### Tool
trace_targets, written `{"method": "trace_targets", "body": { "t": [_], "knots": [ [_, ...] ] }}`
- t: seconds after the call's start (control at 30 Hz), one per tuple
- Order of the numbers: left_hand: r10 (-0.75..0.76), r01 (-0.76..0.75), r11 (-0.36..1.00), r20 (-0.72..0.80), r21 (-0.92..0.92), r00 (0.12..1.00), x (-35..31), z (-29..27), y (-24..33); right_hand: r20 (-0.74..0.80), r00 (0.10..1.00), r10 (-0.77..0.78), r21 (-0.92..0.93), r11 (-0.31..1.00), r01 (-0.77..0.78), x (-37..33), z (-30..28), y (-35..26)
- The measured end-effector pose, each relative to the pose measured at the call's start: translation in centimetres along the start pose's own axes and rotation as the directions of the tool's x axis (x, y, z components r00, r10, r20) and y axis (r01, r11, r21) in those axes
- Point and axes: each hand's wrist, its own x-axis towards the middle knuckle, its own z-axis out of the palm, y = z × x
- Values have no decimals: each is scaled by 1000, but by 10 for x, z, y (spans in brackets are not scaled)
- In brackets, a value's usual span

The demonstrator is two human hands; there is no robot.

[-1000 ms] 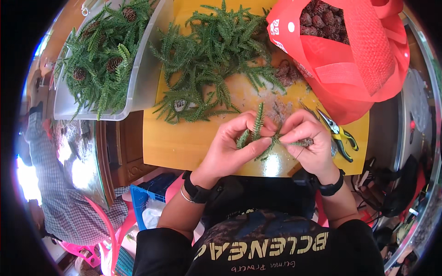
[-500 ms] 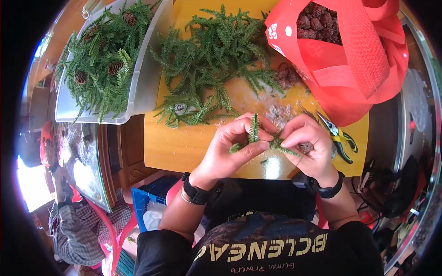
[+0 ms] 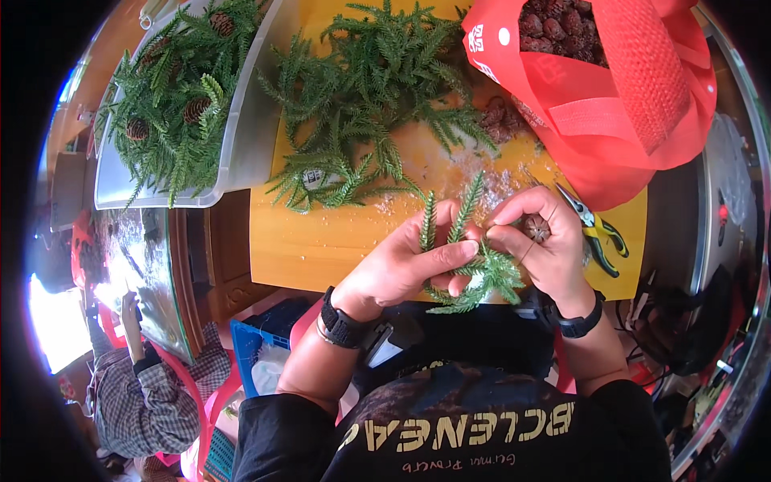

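Note:
Near the front edge of the table, my left hand [image 3: 395, 263] is closed on an artificial pine sprig [image 3: 494, 277], with thumb and fingers round its stem. Two green tips stand up past the fingers, and more needles hang below the thumb. My right hand [image 3: 558, 257] is closed at the right of the sprig, thumb and forefinger pinched together by the stem. A small brown pine cone [image 3: 536, 228] sits within its curled fingers. What lies between the two pinches is too small to make out. Pliers [image 3: 596, 231] with yellow-and-black handles lie just right of that hand.
Loose pine sprigs [image 3: 377, 88] cover the back of the yellow table [image 3: 313, 257]. A clear plastic bin [image 3: 229, 181] of sprigs with cones stands left. At right is a red bag [image 3: 602, 153] of pine cones, with a few cones [image 3: 499, 120] beside it. Another person [image 3: 152, 402] is at lower left.
The sprig has turned in my hands, so its needles now hang down in front and two tips point up. My right hand has shifted slightly upward. The other person's arm has moved.

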Motion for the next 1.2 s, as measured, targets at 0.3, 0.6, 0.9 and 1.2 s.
{"method": "trace_targets", "body": {
  "t": [0.3, 0.6, 0.9, 1.2],
  "knots": [
    [201, -209, 972, -78, -106, 976, 7, -2, -9, -227, 937, -265, -141, 961, 238, 3, 1, 13],
    [406, -370, 910, -214, 187, 889, 12, 4, -11, 10, 994, -113, -204, 972, 113, -1, 11, 0],
    [440, -295, 779, -148, 554, 886, 9, -2, -11, 19, 994, 104, -34, 994, -103, -3, 9, 3],
    [674, -285, 371, -45, 884, 737, 14, -4, -12, -61, 990, 129, 112, 986, -121, 2, 9, -2]
  ]
}}
